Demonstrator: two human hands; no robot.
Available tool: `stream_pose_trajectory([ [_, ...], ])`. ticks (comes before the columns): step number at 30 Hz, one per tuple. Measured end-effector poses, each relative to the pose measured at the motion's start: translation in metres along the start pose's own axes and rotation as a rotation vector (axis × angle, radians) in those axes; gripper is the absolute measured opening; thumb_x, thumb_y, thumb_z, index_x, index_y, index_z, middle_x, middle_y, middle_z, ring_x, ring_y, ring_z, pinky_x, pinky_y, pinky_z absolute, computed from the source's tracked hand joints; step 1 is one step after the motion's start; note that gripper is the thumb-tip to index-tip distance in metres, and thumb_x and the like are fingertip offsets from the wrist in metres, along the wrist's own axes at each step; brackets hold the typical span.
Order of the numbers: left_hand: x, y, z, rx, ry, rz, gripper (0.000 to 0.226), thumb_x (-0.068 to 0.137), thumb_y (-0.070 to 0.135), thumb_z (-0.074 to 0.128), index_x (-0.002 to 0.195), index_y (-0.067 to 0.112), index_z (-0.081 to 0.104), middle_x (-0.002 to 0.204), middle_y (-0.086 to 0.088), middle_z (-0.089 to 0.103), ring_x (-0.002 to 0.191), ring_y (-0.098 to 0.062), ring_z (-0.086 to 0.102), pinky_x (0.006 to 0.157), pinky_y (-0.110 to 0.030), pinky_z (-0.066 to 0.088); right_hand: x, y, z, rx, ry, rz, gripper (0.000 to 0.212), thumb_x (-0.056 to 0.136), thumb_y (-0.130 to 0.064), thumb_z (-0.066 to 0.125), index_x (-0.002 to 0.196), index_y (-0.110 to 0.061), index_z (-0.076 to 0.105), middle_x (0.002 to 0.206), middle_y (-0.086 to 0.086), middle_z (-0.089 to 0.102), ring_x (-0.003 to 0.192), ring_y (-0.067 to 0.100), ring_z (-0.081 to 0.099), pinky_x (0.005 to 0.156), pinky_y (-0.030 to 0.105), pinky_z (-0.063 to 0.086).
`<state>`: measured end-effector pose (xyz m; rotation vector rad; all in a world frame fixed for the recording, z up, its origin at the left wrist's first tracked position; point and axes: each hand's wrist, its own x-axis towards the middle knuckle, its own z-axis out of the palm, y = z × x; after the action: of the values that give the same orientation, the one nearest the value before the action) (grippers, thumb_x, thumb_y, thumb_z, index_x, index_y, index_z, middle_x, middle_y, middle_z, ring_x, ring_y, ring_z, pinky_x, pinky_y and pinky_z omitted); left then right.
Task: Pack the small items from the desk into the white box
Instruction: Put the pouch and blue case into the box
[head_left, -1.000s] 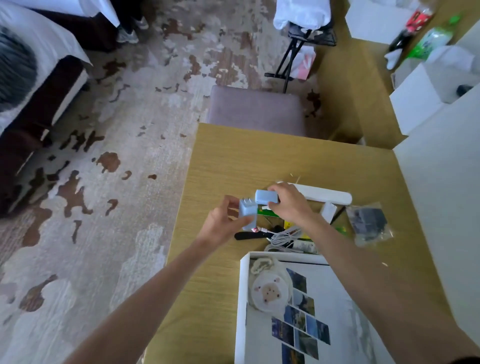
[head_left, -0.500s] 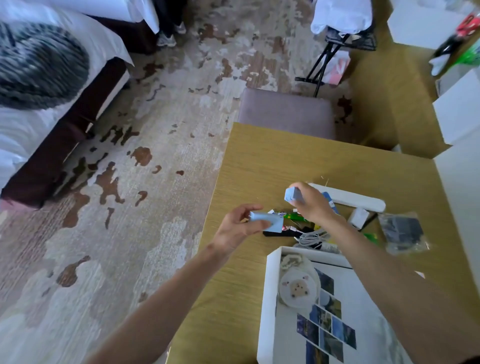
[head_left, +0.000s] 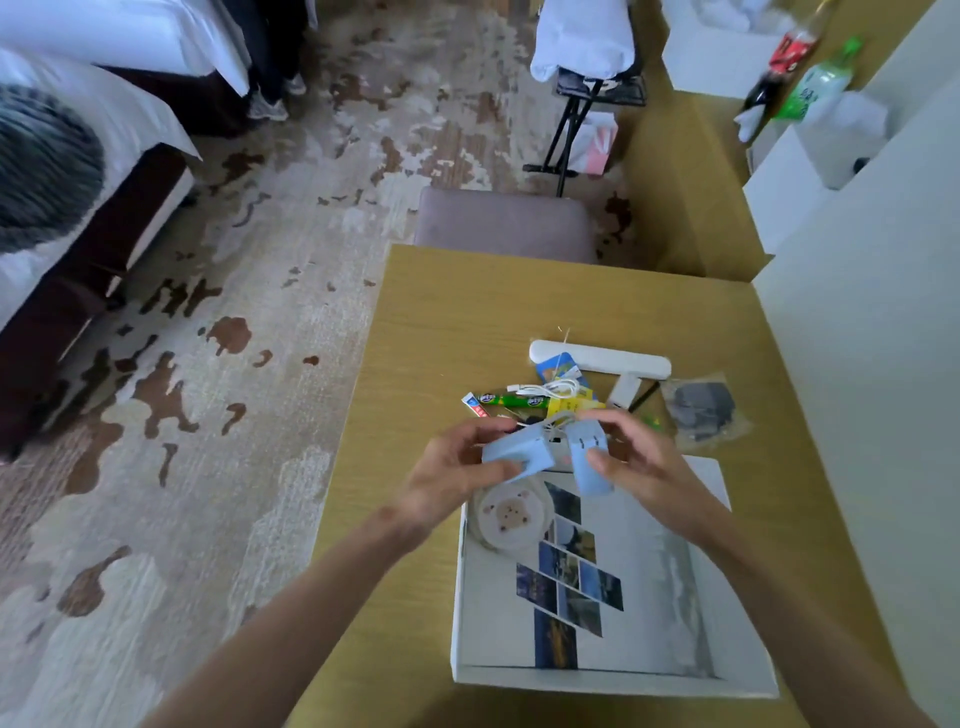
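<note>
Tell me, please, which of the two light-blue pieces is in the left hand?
The broader blue piece, lying flatter in the left hand; the narrower one hangs in the right hand.

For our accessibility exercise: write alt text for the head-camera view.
Two bare hands, left hand and right hand, each hold a pale blue piece over the far edge of an open white box on a wooden desk; small items lie beyond.
</note>
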<state>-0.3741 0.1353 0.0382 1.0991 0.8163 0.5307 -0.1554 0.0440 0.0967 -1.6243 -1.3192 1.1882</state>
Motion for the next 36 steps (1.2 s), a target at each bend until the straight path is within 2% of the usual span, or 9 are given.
stream_pose_trajectory([
  [2, -0.011, -0.003, 0.014, 0.155, -0.017, 0.028, 0.041, 0.065, 0.024, 0.082, 0.104, 0.030, 0.069, 0.110, -0.010, 0.067, 0.091, -0.016, 0.067, 0.077, -0.027, 0.056, -0.017, 0.012, -0.004, -0.076, -0.078, 0.026, 0.034, 0.095, -0.013, 0.058, 0.127, -0.020, 0.054, 0.110, -0.010, 0.065, 0.093, -0.002, 0.063, 0.076, 0.014, 0.050],
  [5, -0.030, -0.012, 0.032, 0.609, -0.045, 0.231, 0.036, 0.073, 0.024, 0.077, 0.104, 0.034, 0.064, 0.111, 0.000, 0.061, 0.099, -0.013, 0.060, 0.083, -0.025, 0.051, -0.036, 0.038, -0.011, -0.203, -0.160, 0.040, 0.036, 0.093, -0.026, 0.062, 0.128, -0.028, 0.054, 0.115, -0.003, 0.063, 0.100, 0.007, 0.064, 0.085, 0.029, 0.056],
  [9, -0.053, -0.033, 0.050, 1.105, -0.198, 0.447, 0.043, 0.080, 0.031, 0.069, 0.120, 0.023, 0.057, 0.114, 0.005, 0.055, 0.102, -0.005, 0.051, 0.078, -0.019, 0.044, -0.058, 0.072, -0.008, -0.423, -0.321, 0.026, 0.041, 0.092, -0.041, 0.058, 0.130, -0.030, 0.049, 0.118, -0.007, 0.061, 0.099, 0.006, 0.061, 0.080, 0.024, 0.054],
  [11, -0.060, -0.042, 0.058, 1.206, -0.248, 0.396, 0.044, 0.083, 0.033, 0.065, 0.124, 0.023, 0.056, 0.118, 0.004, 0.054, 0.103, -0.011, 0.054, 0.078, -0.027, 0.047, -0.065, 0.084, -0.003, -0.519, -0.378, -0.002, 0.042, 0.090, -0.039, 0.059, 0.129, -0.025, 0.051, 0.120, -0.003, 0.062, 0.098, 0.007, 0.060, 0.080, 0.023, 0.052],
  [15, -0.062, -0.053, 0.061, 1.348, -0.301, 0.299, 0.042, 0.083, 0.030, 0.065, 0.123, 0.020, 0.057, 0.120, 0.001, 0.054, 0.103, -0.018, 0.058, 0.080, -0.035, 0.048, -0.066, 0.100, 0.012, -0.653, -0.443, -0.030, 0.043, 0.083, -0.032, 0.068, 0.123, -0.020, 0.057, 0.115, 0.004, 0.065, 0.096, 0.021, 0.062, 0.083, 0.040, 0.053],
  [21, -0.059, -0.056, 0.053, 1.452, -0.299, 0.300, 0.043, 0.079, 0.032, 0.068, 0.117, 0.017, 0.058, 0.114, -0.002, 0.057, 0.096, -0.023, 0.061, 0.070, -0.034, 0.048, -0.057, 0.111, 0.027, -0.688, -0.468, -0.042, 0.046, 0.081, -0.029, 0.069, 0.125, -0.022, 0.057, 0.114, 0.004, 0.066, 0.094, 0.021, 0.063, 0.072, 0.029, 0.048],
  [27, -0.059, -0.066, 0.059, 1.761, -0.362, 0.295, 0.044, 0.079, 0.038, 0.062, 0.120, 0.024, 0.057, 0.111, 0.003, 0.061, 0.105, -0.018, 0.054, 0.081, -0.030, 0.037, -0.057, 0.105, 0.040, -0.789, -0.471, -0.087, 0.028, 0.082, -0.034, 0.066, 0.108, -0.025, 0.063, 0.103, 0.001, 0.068, 0.089, 0.022, 0.063, 0.070, 0.035, 0.050],
  [30, -0.060, -0.065, 0.060, 1.823, -0.390, 0.229, 0.047, 0.074, 0.033, 0.067, 0.118, 0.022, 0.054, 0.113, 0.001, 0.060, 0.104, -0.021, 0.056, 0.088, -0.035, 0.044, -0.059, 0.104, 0.046, -0.832, -0.452, -0.094, 0.027, 0.082, -0.036, 0.065, 0.107, -0.026, 0.063, 0.103, 0.000, 0.066, 0.091, 0.021, 0.062, 0.070, 0.033, 0.049],
  [36, -0.059, -0.064, 0.062, 1.923, -0.388, 0.208, 0.047, 0.071, 0.027, 0.073, 0.109, 0.015, 0.050, 0.107, -0.003, 0.061, 0.090, -0.026, 0.063, 0.067, -0.034, 0.043, -0.058, 0.103, 0.057, -0.721, -0.494, -0.061, 0.030, 0.080, -0.030, 0.071, 0.108, -0.019, 0.066, 0.099, 0.003, 0.068, 0.087, 0.021, 0.063, 0.066, 0.031, 0.047],
])
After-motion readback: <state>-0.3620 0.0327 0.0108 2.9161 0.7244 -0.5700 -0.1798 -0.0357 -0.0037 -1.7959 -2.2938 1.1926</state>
